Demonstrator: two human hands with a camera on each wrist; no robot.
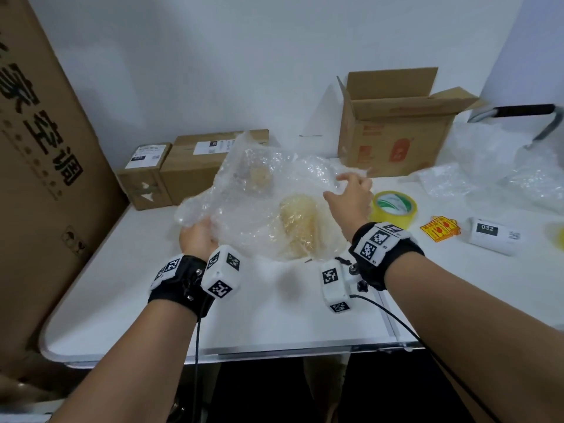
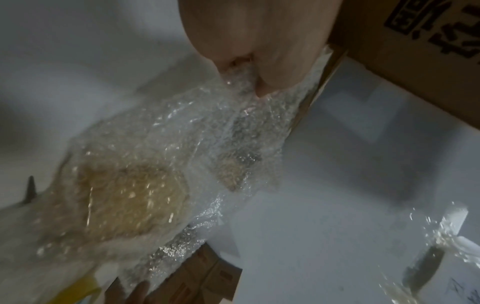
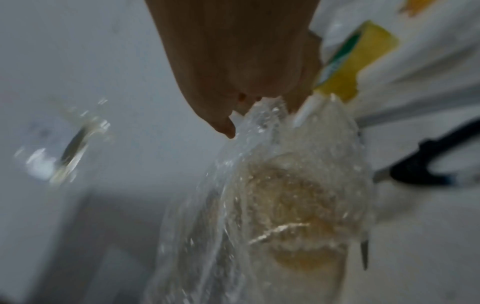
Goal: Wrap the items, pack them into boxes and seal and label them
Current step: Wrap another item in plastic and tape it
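A clear sheet of bubble wrap [image 1: 262, 190] is held up over the white table [image 1: 274, 315]. A golden, cup-shaped item [image 1: 299, 227] lies under it, seen through the plastic. My left hand [image 1: 198, 236] grips the sheet's near left corner. My right hand [image 1: 351, 196] pinches its right edge. In the left wrist view the left hand [image 2: 254, 51] holds the bubble wrap [image 2: 182, 133] above the golden item [image 2: 130, 195]. In the right wrist view the right hand [image 3: 246, 82] pinches the bubble wrap [image 3: 246, 164], with the golden item [image 3: 298, 216] below.
An open cardboard box [image 1: 399, 129] stands at the back right. Two sealed, labelled boxes [image 1: 183, 169] stand at the back left. A yellow tape roll [image 1: 393, 206], warning stickers [image 1: 439, 230] and a white label roll [image 1: 494, 236] lie to the right, with more bubble wrap [image 1: 518, 169]. A big carton [image 1: 39, 163] lines the left.
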